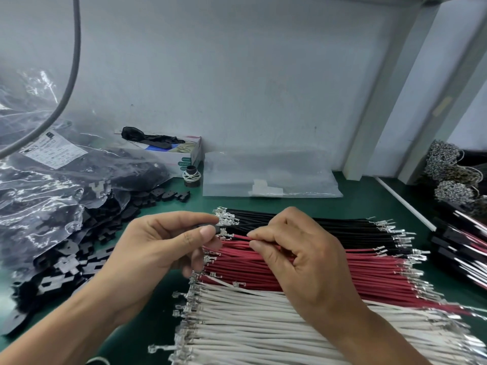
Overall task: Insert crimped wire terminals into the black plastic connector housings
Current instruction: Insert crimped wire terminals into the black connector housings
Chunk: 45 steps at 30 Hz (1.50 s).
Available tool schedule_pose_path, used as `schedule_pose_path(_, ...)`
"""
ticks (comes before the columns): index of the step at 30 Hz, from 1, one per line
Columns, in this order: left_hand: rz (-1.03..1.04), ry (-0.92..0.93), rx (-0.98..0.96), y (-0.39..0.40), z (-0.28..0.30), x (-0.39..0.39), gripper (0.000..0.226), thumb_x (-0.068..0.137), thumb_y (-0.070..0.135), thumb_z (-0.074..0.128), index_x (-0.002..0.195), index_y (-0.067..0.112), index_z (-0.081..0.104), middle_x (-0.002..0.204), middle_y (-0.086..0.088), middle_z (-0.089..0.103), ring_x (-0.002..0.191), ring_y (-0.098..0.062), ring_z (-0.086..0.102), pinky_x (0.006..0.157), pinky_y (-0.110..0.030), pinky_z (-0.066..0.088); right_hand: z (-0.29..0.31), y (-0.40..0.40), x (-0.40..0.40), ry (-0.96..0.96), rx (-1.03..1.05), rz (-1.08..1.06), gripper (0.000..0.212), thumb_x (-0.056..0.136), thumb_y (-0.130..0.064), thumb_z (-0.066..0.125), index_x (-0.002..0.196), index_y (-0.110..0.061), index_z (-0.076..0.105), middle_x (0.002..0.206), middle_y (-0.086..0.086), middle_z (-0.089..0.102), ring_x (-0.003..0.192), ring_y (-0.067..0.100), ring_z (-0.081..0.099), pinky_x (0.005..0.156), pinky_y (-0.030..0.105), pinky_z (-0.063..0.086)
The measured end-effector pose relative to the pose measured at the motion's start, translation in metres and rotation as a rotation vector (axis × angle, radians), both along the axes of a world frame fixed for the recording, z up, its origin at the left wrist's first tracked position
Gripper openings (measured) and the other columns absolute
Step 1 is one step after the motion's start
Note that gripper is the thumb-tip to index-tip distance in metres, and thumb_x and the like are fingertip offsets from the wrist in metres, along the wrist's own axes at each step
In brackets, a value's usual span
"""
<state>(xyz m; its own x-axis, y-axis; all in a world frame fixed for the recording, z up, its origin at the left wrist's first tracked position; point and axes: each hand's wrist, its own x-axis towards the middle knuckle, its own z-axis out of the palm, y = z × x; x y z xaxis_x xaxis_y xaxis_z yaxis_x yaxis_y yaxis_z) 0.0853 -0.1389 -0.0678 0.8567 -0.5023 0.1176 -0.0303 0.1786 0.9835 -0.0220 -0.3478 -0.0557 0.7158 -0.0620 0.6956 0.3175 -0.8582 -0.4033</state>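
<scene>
The left hand has its grip closed on a small black connector housing, pinched between thumb and forefinger so that most of it is hidden. Just to its right, the right hand pinches a single red wire between thumb and fingertip, the wire's metal terminal pointing left toward the housing; whether it has entered cannot be told. Both hands hover above wires laid in rows on the green surface: black wires farthest, red wires in the middle, white wires nearest. Loose black housings lie heaped at the left, spilling from a clear plastic bag. A small open box stands far behind by the wall.
</scene>
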Motion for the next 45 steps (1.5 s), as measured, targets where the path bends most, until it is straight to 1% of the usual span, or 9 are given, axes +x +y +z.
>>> schedule_pose_path(6, -0.070, 0.051, -0.013, 0.000, 0.000, 0.000, 0.048, 0.066, 0.033, 0.089, 0.105, 0.007, 0.080, 0.088, -0.028, 0.075, 0.055, -0.021, 0.060, 0.048, -0.027, 0.048, 0.000, 0.001, -0.001, -0.029, 0.026, 0.046, 0.009, 0.093, -0.025, 0.068, 0.093, -0.022, 0.076, 0.088, -0.015, 0.058, 0.079, 0.011, 0.062, 0.064, 0.025, 0.050)
schedule_pose_path(11, -0.082, 0.057, -0.009, 0.001, 0.002, 0.000, 0.047, 0.067, 0.032, 0.088, 0.105, 0.007, 0.080, 0.088, -0.028, 0.075, 0.055, -0.020, 0.060, 0.047, -0.026, 0.048, 0.000, 0.000, -0.001, -0.038, 0.043, 0.057, 0.009, 0.092, -0.024, 0.069, 0.092, -0.020, 0.077, 0.087, -0.012, 0.059, 0.079, 0.012, 0.063, 0.063, 0.029, 0.052)
schedule_pose_path(17, -0.090, 0.056, -0.007, 0.002, 0.003, 0.000, 0.048, 0.067, 0.033, 0.087, 0.106, 0.006, 0.079, 0.087, -0.027, 0.074, 0.053, -0.021, 0.060, 0.043, -0.023, 0.044, 0.001, 0.000, -0.003, -0.051, 0.049, 0.071, 0.009, 0.090, -0.024, 0.071, 0.091, -0.019, 0.079, 0.086, -0.011, 0.061, 0.079, 0.012, 0.064, 0.063, 0.029, 0.053)
schedule_pose_path(23, -0.111, 0.064, -0.013, 0.004, 0.005, 0.000, 0.059, 0.061, 0.040, 0.095, 0.105, 0.005, 0.079, 0.083, -0.024, 0.074, 0.053, -0.020, 0.060, 0.044, -0.022, 0.044, 0.003, 0.001, -0.006, -0.073, 0.048, 0.078, 0.008, 0.088, -0.021, 0.073, 0.090, -0.017, 0.079, 0.086, -0.009, 0.061, 0.078, 0.014, 0.063, 0.063, 0.032, 0.053)
schedule_pose_path(30, -0.128, 0.086, -0.021, 0.002, 0.009, -0.004, 0.046, 0.067, 0.030, 0.087, 0.103, 0.003, 0.079, 0.078, -0.023, 0.072, 0.051, -0.020, 0.059, 0.042, -0.022, 0.043, 0.002, 0.002, -0.006, -0.063, 0.042, 0.077, 0.011, 0.092, -0.022, 0.069, 0.090, -0.016, 0.078, 0.085, -0.009, 0.060, 0.076, 0.013, 0.061, 0.062, 0.031, 0.051)
schedule_pose_path(33, -0.139, 0.085, -0.023, 0.003, 0.011, -0.005, 0.050, 0.064, 0.033, 0.091, 0.102, 0.003, 0.079, 0.077, -0.022, 0.072, 0.050, -0.019, 0.058, 0.042, -0.020, 0.043, 0.002, 0.003, -0.005, -0.056, 0.048, 0.073, 0.011, 0.093, -0.022, 0.068, 0.091, -0.018, 0.077, 0.087, -0.010, 0.060, 0.078, 0.013, 0.062, 0.063, 0.032, 0.051)
schedule_pose_path(36, -0.146, 0.089, -0.025, 0.002, 0.012, -0.006, 0.063, 0.057, 0.041, 0.098, 0.102, 0.002, 0.079, 0.077, -0.023, 0.072, 0.050, -0.019, 0.058, 0.043, -0.021, 0.044, 0.002, 0.003, -0.005, -0.045, 0.073, 0.077, 0.011, 0.094, -0.023, 0.066, 0.091, -0.020, 0.076, 0.088, -0.011, 0.060, 0.080, 0.014, 0.063, 0.065, 0.033, 0.051)
schedule_pose_path(42, -0.159, 0.112, -0.041, 0.003, 0.013, -0.006, 0.065, 0.056, 0.039, 0.099, 0.103, 0.000, 0.078, 0.078, -0.025, 0.071, 0.049, -0.019, 0.056, 0.043, -0.022, 0.044, 0.004, 0.003, -0.005, -0.074, -0.053, 0.078, 0.011, 0.096, -0.021, 0.067, 0.093, -0.016, 0.077, 0.087, -0.009, 0.060, 0.075, 0.009, 0.059, 0.061, 0.029, 0.050)
schedule_pose_path(45, -0.145, 0.069, 0.009, 0.003, 0.013, -0.006, 0.051, 0.063, 0.034, 0.092, 0.101, 0.003, 0.079, 0.079, -0.026, 0.072, 0.048, -0.019, 0.056, 0.042, -0.021, 0.042, 0.007, 0.002, -0.005, -0.094, -0.160, 0.046, 0.011, 0.096, -0.020, 0.067, 0.092, -0.016, 0.076, 0.086, -0.008, 0.060, 0.074, 0.009, 0.058, 0.059, 0.029, 0.050)
